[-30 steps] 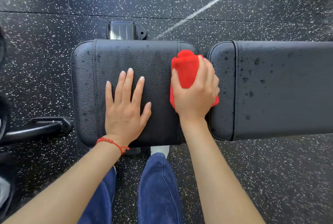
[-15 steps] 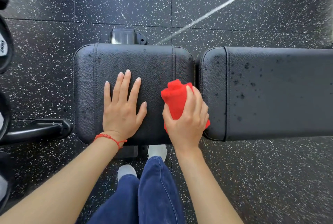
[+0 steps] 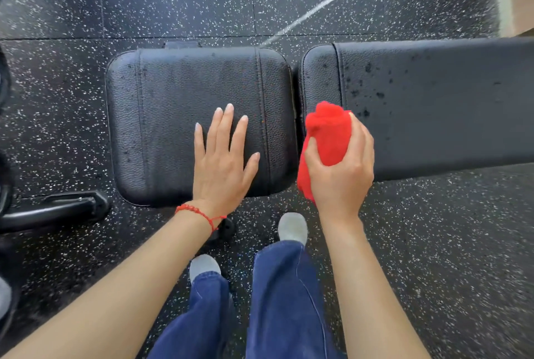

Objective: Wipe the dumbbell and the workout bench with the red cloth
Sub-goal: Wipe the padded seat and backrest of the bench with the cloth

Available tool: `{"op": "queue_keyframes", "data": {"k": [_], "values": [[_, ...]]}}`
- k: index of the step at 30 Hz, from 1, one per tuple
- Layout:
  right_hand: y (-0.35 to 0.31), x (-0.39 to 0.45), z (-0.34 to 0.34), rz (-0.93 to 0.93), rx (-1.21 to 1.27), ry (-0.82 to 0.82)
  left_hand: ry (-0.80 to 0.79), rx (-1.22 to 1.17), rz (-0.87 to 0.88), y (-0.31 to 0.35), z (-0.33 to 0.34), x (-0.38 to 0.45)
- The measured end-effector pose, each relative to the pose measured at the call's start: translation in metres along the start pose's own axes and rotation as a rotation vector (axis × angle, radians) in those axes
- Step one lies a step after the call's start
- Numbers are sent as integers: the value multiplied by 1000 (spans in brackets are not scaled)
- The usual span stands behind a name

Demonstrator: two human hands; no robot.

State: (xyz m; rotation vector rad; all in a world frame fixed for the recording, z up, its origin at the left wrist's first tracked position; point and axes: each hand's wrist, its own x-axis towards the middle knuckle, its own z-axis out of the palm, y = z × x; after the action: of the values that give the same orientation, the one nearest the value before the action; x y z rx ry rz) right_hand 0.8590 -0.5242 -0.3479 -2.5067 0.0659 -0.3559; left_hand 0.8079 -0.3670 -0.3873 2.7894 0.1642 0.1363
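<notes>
Gripping the bunched red cloth (image 3: pixel 326 139), the right hand (image 3: pixel 342 173) presses it on the bench's long pad (image 3: pixel 433 104), fingers curled tight. The left hand (image 3: pixel 222 167) lies flat on the seat pad (image 3: pixel 173 115), fingers slightly spread.

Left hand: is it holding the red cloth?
No. The left hand lies flat and open on the seat pad, while the right hand grips the red cloth.

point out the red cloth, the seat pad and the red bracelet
red cloth (image 3: pixel 328 130), head view, bunched upper part above the right hand
seat pad (image 3: pixel 173 115), head view, bare leather top, left of centre
red bracelet (image 3: pixel 199 212), head view, cord across the left wrist
</notes>
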Motion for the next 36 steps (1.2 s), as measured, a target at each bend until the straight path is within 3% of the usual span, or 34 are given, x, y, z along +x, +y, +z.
{"op": "queue_keyframes", "data": {"k": [10, 22, 36], "values": [[60, 13, 14, -145, -314, -60, -14, 106, -57, 47, 41, 41], [35, 115, 65, -192, -268, -67, 30, 159, -85, 47, 42, 42], [99, 21, -11, -213, -237, -151, 9, 184, -103, 50, 43, 43]]}}
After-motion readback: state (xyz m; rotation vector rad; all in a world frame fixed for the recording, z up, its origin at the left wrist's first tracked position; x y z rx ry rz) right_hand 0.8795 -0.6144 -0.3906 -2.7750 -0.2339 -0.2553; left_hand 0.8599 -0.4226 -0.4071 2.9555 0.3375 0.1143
